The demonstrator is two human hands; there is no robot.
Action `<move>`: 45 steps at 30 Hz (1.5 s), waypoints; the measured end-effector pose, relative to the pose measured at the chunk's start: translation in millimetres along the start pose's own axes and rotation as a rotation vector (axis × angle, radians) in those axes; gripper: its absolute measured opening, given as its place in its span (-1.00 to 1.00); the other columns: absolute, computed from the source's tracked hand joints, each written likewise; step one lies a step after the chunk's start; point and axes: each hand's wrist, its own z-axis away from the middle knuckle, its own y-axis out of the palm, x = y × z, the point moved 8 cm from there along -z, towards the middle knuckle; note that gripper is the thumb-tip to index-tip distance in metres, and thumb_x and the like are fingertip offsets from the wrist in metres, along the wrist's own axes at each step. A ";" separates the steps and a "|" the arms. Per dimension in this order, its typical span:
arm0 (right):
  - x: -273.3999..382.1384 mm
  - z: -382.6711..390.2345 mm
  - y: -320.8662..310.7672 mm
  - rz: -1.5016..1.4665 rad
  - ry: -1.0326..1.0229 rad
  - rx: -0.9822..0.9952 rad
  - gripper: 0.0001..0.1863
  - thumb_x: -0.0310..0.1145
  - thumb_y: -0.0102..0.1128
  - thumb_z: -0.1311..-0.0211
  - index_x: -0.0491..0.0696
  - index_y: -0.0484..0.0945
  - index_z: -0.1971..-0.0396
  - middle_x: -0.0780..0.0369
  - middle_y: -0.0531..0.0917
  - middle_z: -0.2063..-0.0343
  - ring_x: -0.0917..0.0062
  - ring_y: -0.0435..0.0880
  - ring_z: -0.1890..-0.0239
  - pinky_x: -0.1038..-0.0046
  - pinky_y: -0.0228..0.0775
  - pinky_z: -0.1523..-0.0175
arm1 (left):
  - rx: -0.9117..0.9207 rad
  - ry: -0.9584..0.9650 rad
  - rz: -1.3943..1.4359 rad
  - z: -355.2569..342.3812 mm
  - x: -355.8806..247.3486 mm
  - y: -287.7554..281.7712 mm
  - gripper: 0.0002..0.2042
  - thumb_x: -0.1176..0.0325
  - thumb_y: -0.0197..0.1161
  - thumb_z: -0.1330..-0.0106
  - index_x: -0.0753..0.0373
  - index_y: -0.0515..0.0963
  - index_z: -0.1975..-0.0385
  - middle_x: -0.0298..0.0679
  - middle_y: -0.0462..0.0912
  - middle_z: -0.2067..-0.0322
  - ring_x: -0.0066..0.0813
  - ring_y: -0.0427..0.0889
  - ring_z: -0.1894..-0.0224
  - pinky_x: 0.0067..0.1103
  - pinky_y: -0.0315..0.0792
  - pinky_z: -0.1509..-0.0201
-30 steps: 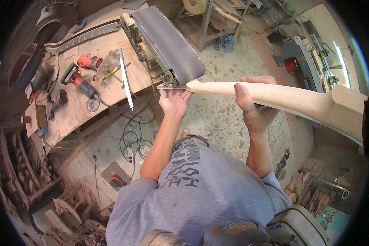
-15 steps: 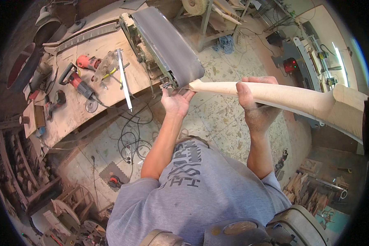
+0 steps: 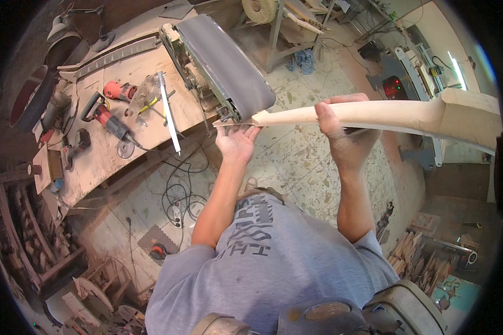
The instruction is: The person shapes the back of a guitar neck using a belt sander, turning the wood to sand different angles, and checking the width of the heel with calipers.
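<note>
A long, pale carved wooden leg stretches from the belt sander out to the right edge. Its thin end lies against the lower front end of the sander's grey belt. Under that thin end is my left hand, palm up, with its fingers bearing the wood close to the belt. My right hand is closed around the middle of the leg, thumb on the near side and fingers over the far side. The thick, block-like end sticks out beyond it, partly cut off by the view's rim.
The workbench at left carries a red-and-black power tool, an orange-red tool and a white straight bar. Black cables trail on the floor below. A machine with a red light stands at right.
The leg has shifted slightly left and its thick end has risen in the view. More of its thin end now shows above my left hand, below the belt. Both hands keep their hold.
</note>
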 end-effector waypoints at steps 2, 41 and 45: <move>3.3 5.1 2.1 -0.026 -0.030 -0.033 -0.65 -0.33 0.59 0.11 -0.17 0.56 0.45 0.24 0.64 0.55 0.61 0.61 0.52 0.58 0.47 0.36 | 0.057 -0.009 0.001 -1.5 -5.6 -10.8 -0.24 -0.16 -0.31 -0.51 0.48 -0.07 -0.36 0.17 0.02 -0.40 0.22 0.07 -0.44 0.04 0.09 -0.47; -23.1 14.5 -10.8 -0.062 0.014 -0.058 -0.70 -0.37 0.48 -0.01 -0.23 0.55 0.40 0.21 0.62 0.59 0.63 0.59 0.60 0.60 0.44 0.49 | 0.062 -0.024 -0.140 -14.5 0.3 4.8 -0.26 -0.09 -0.24 -0.48 0.54 -0.06 -0.33 0.27 0.12 -0.33 0.20 0.20 -0.38 0.04 0.26 -0.39; -20.0 16.3 -9.3 -0.143 0.049 -0.068 -0.68 -0.36 0.55 0.05 -0.24 0.59 0.44 0.19 0.68 0.57 0.64 0.64 0.54 0.61 0.50 0.40 | 0.035 -0.025 -0.136 -15.5 0.6 2.8 -0.26 -0.09 -0.25 -0.48 0.54 -0.05 -0.33 0.27 0.13 -0.32 0.20 0.22 -0.37 0.04 0.30 -0.37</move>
